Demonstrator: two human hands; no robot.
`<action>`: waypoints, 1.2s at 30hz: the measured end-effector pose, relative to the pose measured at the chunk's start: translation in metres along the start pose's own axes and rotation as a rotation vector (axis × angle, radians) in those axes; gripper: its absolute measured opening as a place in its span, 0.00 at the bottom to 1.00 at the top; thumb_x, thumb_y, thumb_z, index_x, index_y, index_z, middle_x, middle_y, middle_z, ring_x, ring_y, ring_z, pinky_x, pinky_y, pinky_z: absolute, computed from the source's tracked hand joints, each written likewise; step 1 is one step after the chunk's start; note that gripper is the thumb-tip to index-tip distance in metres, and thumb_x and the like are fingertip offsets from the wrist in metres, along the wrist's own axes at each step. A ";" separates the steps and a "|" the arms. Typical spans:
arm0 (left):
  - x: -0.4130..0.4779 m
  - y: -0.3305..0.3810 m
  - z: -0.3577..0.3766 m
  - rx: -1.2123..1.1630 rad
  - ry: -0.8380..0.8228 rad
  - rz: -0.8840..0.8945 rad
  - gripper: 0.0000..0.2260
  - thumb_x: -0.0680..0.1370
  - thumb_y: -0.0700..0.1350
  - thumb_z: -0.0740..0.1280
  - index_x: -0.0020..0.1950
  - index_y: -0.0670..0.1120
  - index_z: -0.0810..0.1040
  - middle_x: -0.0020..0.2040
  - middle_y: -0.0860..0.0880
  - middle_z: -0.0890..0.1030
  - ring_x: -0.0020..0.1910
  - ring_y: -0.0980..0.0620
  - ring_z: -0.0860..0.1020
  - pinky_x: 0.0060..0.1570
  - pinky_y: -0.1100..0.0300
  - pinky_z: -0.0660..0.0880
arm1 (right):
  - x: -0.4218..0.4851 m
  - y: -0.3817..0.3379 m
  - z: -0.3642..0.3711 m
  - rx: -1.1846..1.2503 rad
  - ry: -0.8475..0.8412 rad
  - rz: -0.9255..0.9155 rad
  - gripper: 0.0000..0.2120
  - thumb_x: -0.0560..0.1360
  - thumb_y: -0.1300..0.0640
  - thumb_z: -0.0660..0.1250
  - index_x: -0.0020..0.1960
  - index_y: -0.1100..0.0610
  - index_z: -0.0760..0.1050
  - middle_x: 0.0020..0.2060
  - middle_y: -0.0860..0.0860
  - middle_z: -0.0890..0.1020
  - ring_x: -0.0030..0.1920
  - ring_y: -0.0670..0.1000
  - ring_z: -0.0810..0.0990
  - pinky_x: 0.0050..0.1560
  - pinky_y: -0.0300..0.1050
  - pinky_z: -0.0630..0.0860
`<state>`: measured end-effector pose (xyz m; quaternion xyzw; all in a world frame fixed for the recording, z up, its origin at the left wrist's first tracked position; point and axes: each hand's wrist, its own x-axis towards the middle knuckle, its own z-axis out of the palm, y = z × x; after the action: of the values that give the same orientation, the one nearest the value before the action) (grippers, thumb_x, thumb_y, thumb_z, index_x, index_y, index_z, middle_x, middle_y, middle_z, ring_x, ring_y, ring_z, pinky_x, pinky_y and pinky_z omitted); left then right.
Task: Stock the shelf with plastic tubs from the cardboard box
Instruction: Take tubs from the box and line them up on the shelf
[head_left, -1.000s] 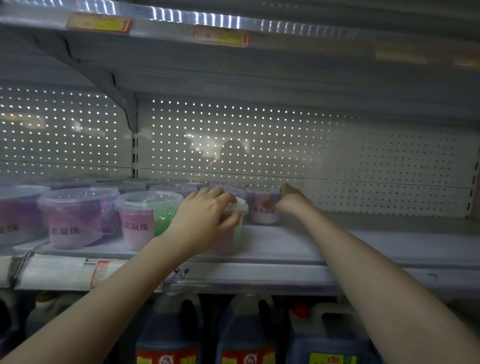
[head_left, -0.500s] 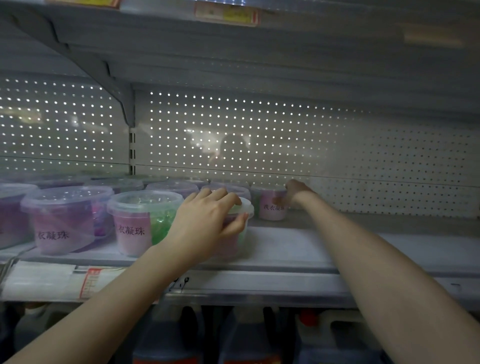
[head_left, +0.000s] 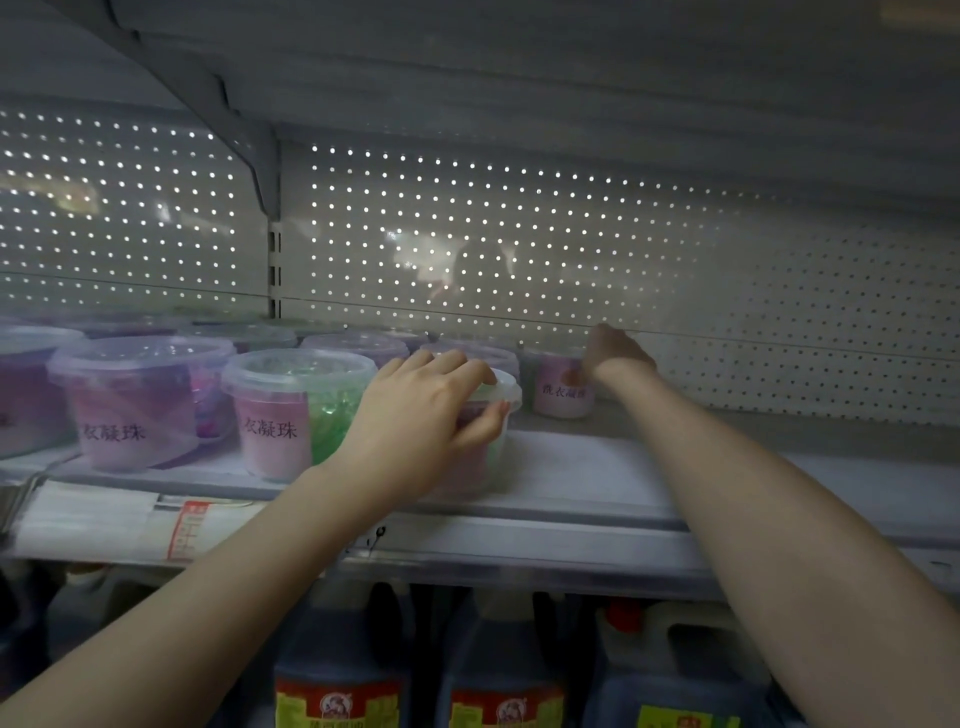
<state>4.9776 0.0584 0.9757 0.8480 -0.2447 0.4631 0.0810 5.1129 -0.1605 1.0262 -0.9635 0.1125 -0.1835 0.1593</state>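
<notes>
**Both hands on tubs, right half of the shelf still bare**

Hardly anything has shifted in the last second. Both hands stay on their tubs, and only the view has tipped, so the upper shelf's price tags have gone out of sight.

The left hand (head_left: 431, 415) clasps a clear round plastic tub with a whitish lid (head_left: 503, 391), fingers over the lid and thumb against the wall. That tub stands at the front edge of the grey metal shelf (head_left: 597, 467). Behind and to the right of this grip, the right hand (head_left: 618, 356) reaches a small clear tub with a pink label (head_left: 561, 397) near the white perforated back panel (head_left: 519, 234). It touches the tub, but the dim blur hides whether the fingers close round it.

By my reading the job is partly done. Just left of the grip stand a green-filled clear tub (head_left: 298, 405) and a purple-filled clear tub (head_left: 137, 400). A rear row of lidded tubs (head_left: 358, 343) sits behind them. To the right of both hands the shelf shows no tubs, so more stock would go there. The cardboard box is out of view, so I cannot say how many tubs remain.

Below the grip, dark plastic jugs with red labels (head_left: 337, 691) fill the lower shelf. The green-filled tub sits close against the held one and could be nudged.
</notes>
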 end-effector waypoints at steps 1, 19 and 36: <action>0.000 0.000 0.000 -0.004 -0.003 -0.003 0.19 0.74 0.56 0.55 0.45 0.46 0.81 0.38 0.49 0.81 0.37 0.44 0.78 0.36 0.57 0.69 | 0.001 0.001 0.002 0.027 0.008 0.001 0.30 0.64 0.50 0.78 0.61 0.60 0.72 0.60 0.57 0.77 0.59 0.60 0.76 0.61 0.58 0.72; 0.001 0.002 -0.001 -0.013 -0.012 -0.013 0.19 0.73 0.56 0.56 0.46 0.46 0.82 0.38 0.49 0.81 0.36 0.44 0.78 0.37 0.58 0.67 | -0.008 0.019 -0.006 0.052 0.044 -0.131 0.29 0.64 0.49 0.78 0.56 0.64 0.72 0.54 0.59 0.79 0.54 0.59 0.78 0.43 0.44 0.69; 0.001 0.000 -0.002 0.009 -0.023 -0.007 0.19 0.73 0.56 0.56 0.47 0.47 0.82 0.38 0.50 0.81 0.37 0.44 0.78 0.37 0.58 0.66 | -0.003 0.005 0.007 0.042 0.089 -0.172 0.17 0.70 0.60 0.72 0.55 0.66 0.74 0.56 0.62 0.78 0.57 0.61 0.78 0.48 0.47 0.73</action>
<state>4.9771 0.0592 0.9774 0.8545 -0.2408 0.4539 0.0760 5.1120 -0.1626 1.0175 -0.9569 0.0324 -0.2414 0.1582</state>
